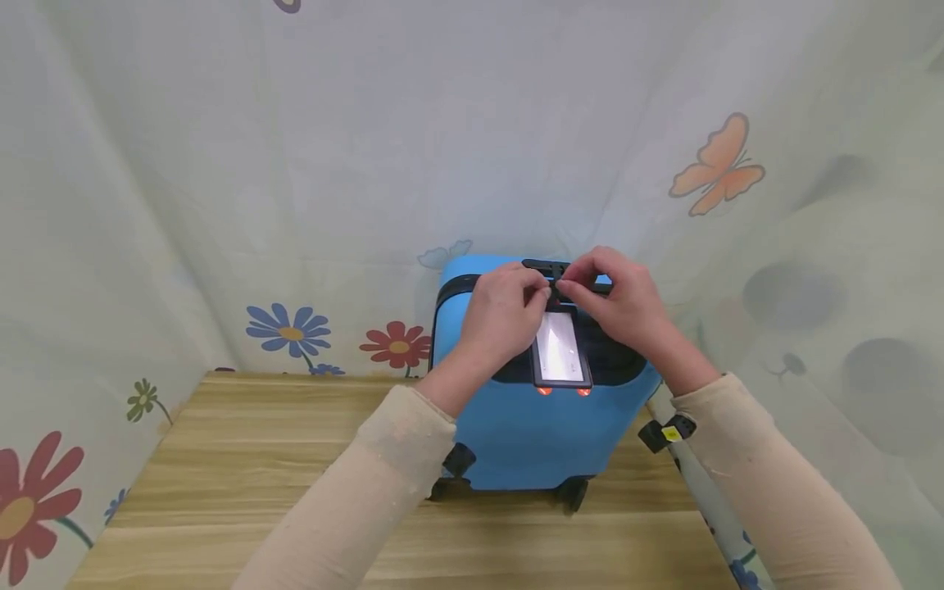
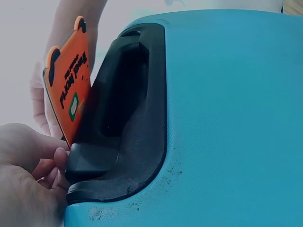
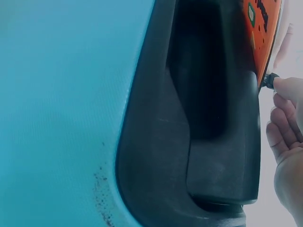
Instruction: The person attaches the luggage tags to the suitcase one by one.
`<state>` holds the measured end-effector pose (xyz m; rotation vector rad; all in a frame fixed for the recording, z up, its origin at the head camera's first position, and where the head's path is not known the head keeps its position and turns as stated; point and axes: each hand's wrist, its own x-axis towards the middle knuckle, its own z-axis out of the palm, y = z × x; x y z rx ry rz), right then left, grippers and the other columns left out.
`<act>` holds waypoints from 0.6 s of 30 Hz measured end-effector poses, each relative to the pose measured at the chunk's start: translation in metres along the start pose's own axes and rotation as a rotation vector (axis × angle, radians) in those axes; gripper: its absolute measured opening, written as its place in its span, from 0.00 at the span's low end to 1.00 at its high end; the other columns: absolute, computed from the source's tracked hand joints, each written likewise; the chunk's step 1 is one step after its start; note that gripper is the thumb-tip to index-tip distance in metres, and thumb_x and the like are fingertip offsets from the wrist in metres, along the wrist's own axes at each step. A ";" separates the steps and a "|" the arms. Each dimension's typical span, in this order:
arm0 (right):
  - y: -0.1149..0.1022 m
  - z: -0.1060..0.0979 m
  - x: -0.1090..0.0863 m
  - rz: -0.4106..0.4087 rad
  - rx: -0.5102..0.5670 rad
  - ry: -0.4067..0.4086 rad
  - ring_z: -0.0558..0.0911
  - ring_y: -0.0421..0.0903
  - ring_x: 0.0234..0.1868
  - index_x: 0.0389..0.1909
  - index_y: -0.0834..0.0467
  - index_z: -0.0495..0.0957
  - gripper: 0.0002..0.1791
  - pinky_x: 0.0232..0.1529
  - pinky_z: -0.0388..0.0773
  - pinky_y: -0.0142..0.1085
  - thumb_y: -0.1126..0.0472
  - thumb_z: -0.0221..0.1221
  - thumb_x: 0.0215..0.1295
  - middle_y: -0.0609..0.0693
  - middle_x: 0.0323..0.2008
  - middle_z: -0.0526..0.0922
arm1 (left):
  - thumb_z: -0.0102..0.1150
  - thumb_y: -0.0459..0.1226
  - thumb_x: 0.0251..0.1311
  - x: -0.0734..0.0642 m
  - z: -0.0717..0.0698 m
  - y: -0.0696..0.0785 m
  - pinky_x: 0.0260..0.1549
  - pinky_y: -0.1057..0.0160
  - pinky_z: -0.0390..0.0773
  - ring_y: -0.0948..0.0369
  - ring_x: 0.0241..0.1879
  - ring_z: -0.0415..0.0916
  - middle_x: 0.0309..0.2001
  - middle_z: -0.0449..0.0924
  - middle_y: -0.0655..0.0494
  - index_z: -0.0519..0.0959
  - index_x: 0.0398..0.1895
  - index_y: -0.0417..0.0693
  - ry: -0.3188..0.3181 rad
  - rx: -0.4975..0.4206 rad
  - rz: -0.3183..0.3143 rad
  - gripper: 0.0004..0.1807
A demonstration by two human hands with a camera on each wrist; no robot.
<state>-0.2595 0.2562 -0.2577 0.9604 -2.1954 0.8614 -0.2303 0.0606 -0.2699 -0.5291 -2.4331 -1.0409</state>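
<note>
A luggage tag (image 1: 559, 348) with a white card window, a dark frame and an orange printed back leans on the front of a blue suitcase (image 1: 531, 447). Its short black strap (image 3: 270, 80) is at the suitcase's black carry handle (image 2: 94, 158). Thumb and fingers of my right hand (image 1: 623, 301) pinch the strap end, as the right wrist view shows. From the other side my left hand (image 1: 505, 307) pinches the strap at the tag's top, close beside the right fingertips. The exact fastening of the strap is hidden behind the fingers.
The suitcase stands on its wheels (image 1: 574, 494) on a wood-grain tabletop (image 1: 280, 459). A black band (image 1: 459, 287) runs round its top. Behind and at the sides hangs a pale curtain (image 1: 354, 164) printed with flowers and butterflies.
</note>
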 end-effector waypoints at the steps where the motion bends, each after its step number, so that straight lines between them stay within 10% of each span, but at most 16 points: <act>1: 0.000 0.000 0.000 -0.006 -0.004 0.007 0.82 0.48 0.36 0.37 0.63 0.84 0.06 0.42 0.76 0.28 0.73 0.72 0.64 0.54 0.35 0.86 | 0.64 0.40 0.76 0.000 0.000 0.000 0.40 0.64 0.83 0.59 0.43 0.80 0.44 0.86 0.55 0.91 0.49 0.48 -0.002 -0.006 -0.006 0.09; 10: 0.001 -0.010 -0.002 0.020 -0.003 0.011 0.83 0.49 0.40 0.43 0.65 0.86 0.08 0.44 0.76 0.26 0.72 0.72 0.64 0.56 0.39 0.88 | 0.65 0.41 0.76 0.003 -0.011 0.003 0.37 0.64 0.82 0.59 0.41 0.80 0.42 0.88 0.56 0.91 0.49 0.49 -0.049 -0.065 -0.083 0.09; 18: 0.007 -0.041 -0.015 0.111 -0.078 -0.040 0.80 0.37 0.42 0.52 0.65 0.85 0.15 0.49 0.74 0.25 0.70 0.72 0.66 0.58 0.44 0.88 | 0.66 0.41 0.75 -0.003 -0.053 -0.009 0.44 0.59 0.83 0.58 0.42 0.79 0.44 0.87 0.56 0.89 0.52 0.49 -0.099 -0.109 -0.047 0.10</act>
